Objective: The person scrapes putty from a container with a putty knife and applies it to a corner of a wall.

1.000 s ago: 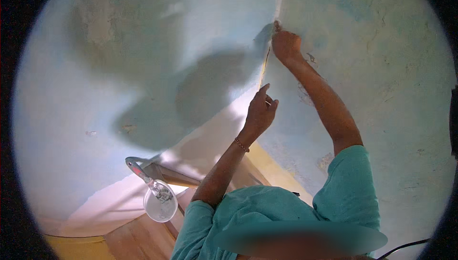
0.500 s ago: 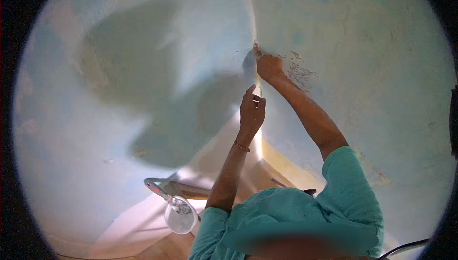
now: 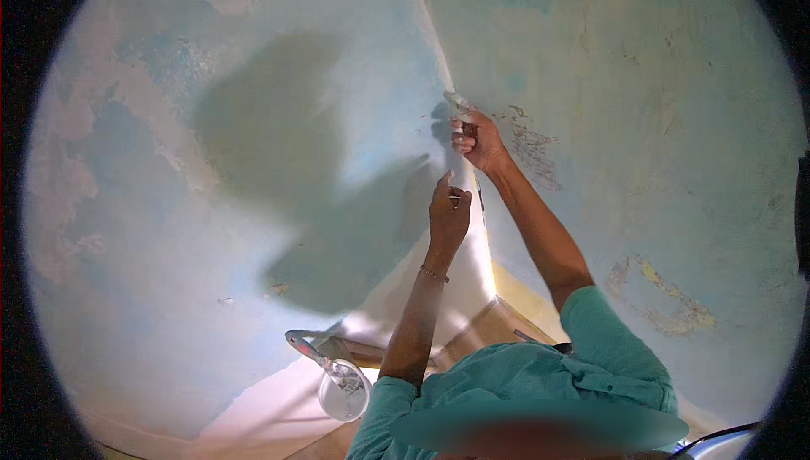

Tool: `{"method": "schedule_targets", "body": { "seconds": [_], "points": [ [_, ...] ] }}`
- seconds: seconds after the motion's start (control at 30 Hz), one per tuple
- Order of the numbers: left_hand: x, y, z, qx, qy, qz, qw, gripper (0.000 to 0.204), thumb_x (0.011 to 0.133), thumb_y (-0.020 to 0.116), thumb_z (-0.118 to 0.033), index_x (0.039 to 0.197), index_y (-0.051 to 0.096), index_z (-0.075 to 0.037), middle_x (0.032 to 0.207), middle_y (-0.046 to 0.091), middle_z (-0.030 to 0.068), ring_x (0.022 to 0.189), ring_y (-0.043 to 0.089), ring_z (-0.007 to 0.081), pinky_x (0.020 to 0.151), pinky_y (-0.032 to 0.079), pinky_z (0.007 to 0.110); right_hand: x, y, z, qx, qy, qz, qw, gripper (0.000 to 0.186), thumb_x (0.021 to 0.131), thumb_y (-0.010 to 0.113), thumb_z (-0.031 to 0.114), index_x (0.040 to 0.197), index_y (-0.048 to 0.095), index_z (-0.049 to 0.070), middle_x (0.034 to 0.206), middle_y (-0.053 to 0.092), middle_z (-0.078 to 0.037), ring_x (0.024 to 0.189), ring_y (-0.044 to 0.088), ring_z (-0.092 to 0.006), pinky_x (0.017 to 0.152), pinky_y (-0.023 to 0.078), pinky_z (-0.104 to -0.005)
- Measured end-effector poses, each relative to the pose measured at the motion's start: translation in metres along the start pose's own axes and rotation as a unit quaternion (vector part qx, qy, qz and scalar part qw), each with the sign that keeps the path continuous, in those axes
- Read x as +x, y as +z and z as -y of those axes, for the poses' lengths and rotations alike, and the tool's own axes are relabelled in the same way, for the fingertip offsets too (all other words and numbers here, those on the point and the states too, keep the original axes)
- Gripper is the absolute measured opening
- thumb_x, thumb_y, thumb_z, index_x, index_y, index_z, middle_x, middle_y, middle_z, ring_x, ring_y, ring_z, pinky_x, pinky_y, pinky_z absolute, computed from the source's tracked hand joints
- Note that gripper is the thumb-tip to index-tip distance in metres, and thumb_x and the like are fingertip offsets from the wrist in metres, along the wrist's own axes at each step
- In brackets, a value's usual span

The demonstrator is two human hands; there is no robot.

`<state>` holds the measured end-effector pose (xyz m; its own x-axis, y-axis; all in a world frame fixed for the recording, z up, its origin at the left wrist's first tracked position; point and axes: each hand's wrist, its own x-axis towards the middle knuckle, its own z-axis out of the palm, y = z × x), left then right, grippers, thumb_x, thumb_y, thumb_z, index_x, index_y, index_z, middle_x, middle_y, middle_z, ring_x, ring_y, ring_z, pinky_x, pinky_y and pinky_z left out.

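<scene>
A whitish corner seam [image 3: 436,40], darkly cracked lower down, joins patchy blue-green walls [image 3: 607,97].

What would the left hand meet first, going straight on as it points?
Probably the right hand, just above it in the picture; depth is unclear, so the wall corner could come first.

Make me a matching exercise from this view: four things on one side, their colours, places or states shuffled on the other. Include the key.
Things
1. Right hand
2. Left hand
3. Tub
4. Shirt

Descriptions
A. teal
B. wears a bracelet
C. white, at lower left
D. the higher hand in the picture

Pairs: 1-D, 2-B, 3-C, 4-A
</scene>
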<state>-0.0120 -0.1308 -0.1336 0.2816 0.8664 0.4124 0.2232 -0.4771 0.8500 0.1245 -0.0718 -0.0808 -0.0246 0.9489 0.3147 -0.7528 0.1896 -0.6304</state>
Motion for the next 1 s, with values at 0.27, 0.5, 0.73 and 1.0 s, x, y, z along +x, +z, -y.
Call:
{"method": "schedule_targets", "body": {
  "seconds": [0.27,0.5,0.73,1.0],
  "points": [
    [-0.012,-0.011,0.001,-0.077,-0.055,-0.009,0.995,0.043,0.076,0.051,-0.006,0.116,0.036,0.001,0.077,0.048,0.0047,0.06,0.048,0.0106,0.046,0.043,0.021,0.019,-0.023,-0.033,0.346,-0.015,0.123,0.93,0.015,0.075,0.045,0.018,0.087,0.051,0.011,0.064,0.044,0.0,0.037,0.034,-0.0062,0.041,0.029,-0.021],
    [-0.026,-0.037,0.018,-0.082,-0.109,-0.034,0.99,0.044,0.077,0.05,-0.006,0.117,0.035,-0.001,0.076,0.048,0.0044,0.061,0.048,0.0088,0.045,0.043,0.02,0.022,-0.013,-0.043,0.432,-0.04,0.191,0.88,0.024,0.074,0.043,0.015,0.096,0.052,0.011,0.062,0.041,-0.001,0.036,0.032,-0.0064,0.042,0.028,-0.0214],
    [-0.026,-0.041,0.029,-0.066,-0.102,-0.035,0.992,0.042,0.077,0.05,-0.006,0.117,0.035,-0.001,0.076,0.049,0.0044,0.061,0.049,0.0079,0.045,0.043,0.02,0.034,-0.011,-0.047,0.338,-0.082,0.117,0.93,0.047,0.075,0.044,0.009,0.119,0.038,0.025,0.069,0.046,-0.004,0.037,0.031,-0.0063,0.037,0.03,-0.0206],
    [-0.022,-0.033,0.034,-0.076,-0.128,-0.023,0.989,0.042,0.077,0.051,-0.009,0.116,0.037,-0.001,0.075,0.049,0.0032,0.062,0.049,0.0077,0.046,0.043,0.019,0.027,-0.001,-0.049,0.196,-0.078,0.016,0.977,0.051,0.075,0.045,0.011,0.118,0.034,0.035,0.068,0.043,-0.001,0.037,0.026,-0.0049,0.033,0.023,-0.016]
  ]
}}
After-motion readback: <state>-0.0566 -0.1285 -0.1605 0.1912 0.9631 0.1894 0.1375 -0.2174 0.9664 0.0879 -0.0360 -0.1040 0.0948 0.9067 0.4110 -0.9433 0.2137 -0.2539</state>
